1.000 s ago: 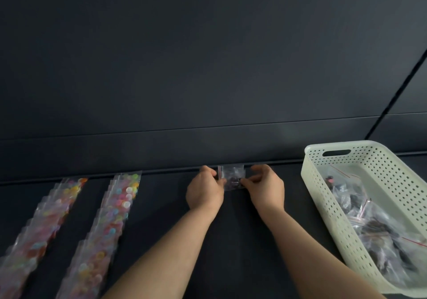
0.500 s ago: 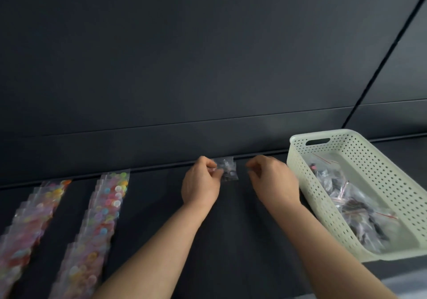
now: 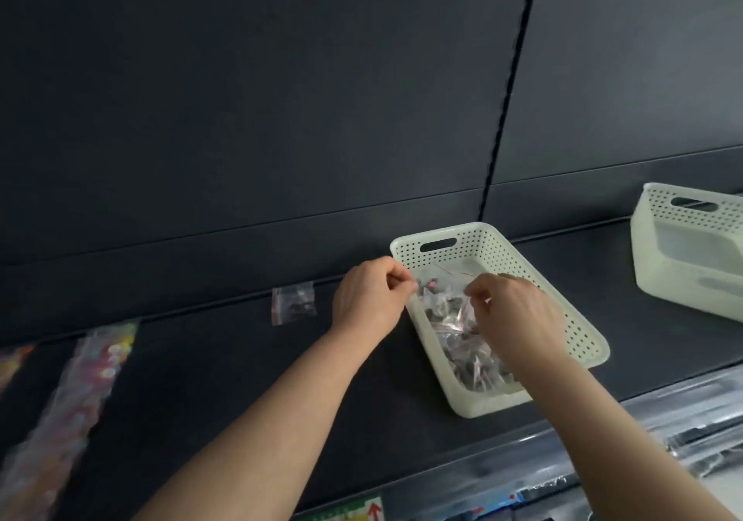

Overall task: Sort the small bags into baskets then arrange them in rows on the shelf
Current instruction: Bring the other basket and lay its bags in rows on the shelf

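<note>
Far left on the dark shelf (image 3: 209, 380), two rows of coloured bags (image 3: 92, 380) run front to back. Right of them one placed bag (image 3: 293, 303) lies flat against the back panel (image 3: 281, 118), with bare shelf in front of it. My left hand (image 3: 370, 299) sits between that bag and the basket (image 3: 482, 245), fingers curled, thumb against forefinger; I cannot tell whether it catches a bag's corner. Inside the basket, above the pile (image 3: 470, 355), my right hand (image 3: 518, 315) pinches a clear bag (image 3: 458, 303). I judge the next slot lies left of both hands, nearer the left one, so the carry goes over the basket's left wall. A second basket (image 3: 691, 255) stands well apart, far right.
</note>
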`<state>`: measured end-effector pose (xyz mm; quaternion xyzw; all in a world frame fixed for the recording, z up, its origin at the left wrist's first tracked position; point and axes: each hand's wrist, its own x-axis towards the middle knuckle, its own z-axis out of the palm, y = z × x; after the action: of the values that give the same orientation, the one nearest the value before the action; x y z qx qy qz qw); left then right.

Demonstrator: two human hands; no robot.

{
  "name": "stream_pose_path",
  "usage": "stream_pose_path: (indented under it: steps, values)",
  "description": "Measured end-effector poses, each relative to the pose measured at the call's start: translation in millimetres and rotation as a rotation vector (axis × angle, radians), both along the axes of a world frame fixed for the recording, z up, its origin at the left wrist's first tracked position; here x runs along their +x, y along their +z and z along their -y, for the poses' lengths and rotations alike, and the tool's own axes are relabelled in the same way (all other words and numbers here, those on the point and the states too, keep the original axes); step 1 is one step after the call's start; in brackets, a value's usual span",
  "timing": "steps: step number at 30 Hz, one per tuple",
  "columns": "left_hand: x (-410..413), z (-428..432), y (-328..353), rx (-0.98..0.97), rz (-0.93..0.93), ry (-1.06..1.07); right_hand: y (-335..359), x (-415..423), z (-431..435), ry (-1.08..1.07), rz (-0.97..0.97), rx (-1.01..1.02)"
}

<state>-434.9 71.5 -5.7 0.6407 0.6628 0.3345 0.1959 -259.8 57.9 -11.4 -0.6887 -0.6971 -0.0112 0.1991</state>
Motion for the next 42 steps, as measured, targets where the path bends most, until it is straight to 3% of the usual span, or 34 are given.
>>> stream_pose_path:
  steps: [5, 13, 16, 20, 23, 28, 31, 36, 39, 42]
  values:
    - [34, -7, -1, -0.016, -0.31, -0.003, -10, 25, 2, 0.016, -0.057, -0.068]
    - [56, -20, 0, -0.132, -0.619, -0.008, -17, 28, 5, 0.016, -0.081, -0.072]
    - [55, -22, -1, -0.105, -0.466, 0.01, -16, 29, 5, -0.001, -0.118, -0.088]
    - [38, -20, 4, -0.024, 0.002, 0.015, -10, 27, 3, 0.049, -0.192, -0.048]
    - [18, -6, 15, 0.015, 0.261, -0.033, 1, 6, 0, 0.182, -0.381, -0.002]
    - [-32, 22, 23, 0.011, 0.328, -0.073, 19, -56, 3, 0.355, -0.604, -0.129]
    - [-62, 41, 12, -0.064, 0.566, 0.068, 7, -90, 7, 0.346, -0.715, -0.162]
    - [-104, 73, -11, -0.286, 0.709, 0.161, -23, -142, 13, 0.271, -1.174, -0.4]
    - [-122, 79, -20, -0.235, 0.667, 0.223, -33, -159, 17, 0.32, -1.231, -0.533]
    - [-132, 80, -24, -0.197, 0.654, 0.253, -37, -167, 20, 0.328, -1.244, -0.532]
